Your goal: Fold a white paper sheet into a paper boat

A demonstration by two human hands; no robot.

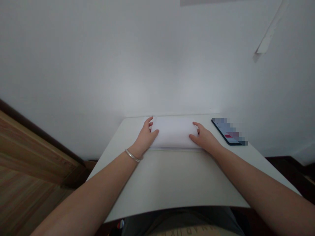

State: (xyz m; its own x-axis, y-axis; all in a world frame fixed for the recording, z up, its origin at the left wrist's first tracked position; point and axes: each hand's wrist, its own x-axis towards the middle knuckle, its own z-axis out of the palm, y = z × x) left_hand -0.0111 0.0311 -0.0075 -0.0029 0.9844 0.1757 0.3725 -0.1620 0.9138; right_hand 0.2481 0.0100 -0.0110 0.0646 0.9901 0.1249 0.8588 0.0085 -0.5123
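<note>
A white sheet or stack of paper (173,132) lies crosswise on the white table, toward its far side; it appears folded, and how many layers it has I cannot tell. My left hand (145,137), with a silver bangle at the wrist, grips the paper's left edge, thumb on top. At the opposite edge, my right hand (204,136) holds the paper with its thumb on the upper face and its fingers curved around the side. Some of the fingers of both hands are hidden.
A phone (227,131) with a lit, partly blurred screen lies on the table (187,180) to the right of my right hand. Behind the table stands a white wall (157,59) with a peeling strip (270,29). Wooden furniture (29,157) is at the left.
</note>
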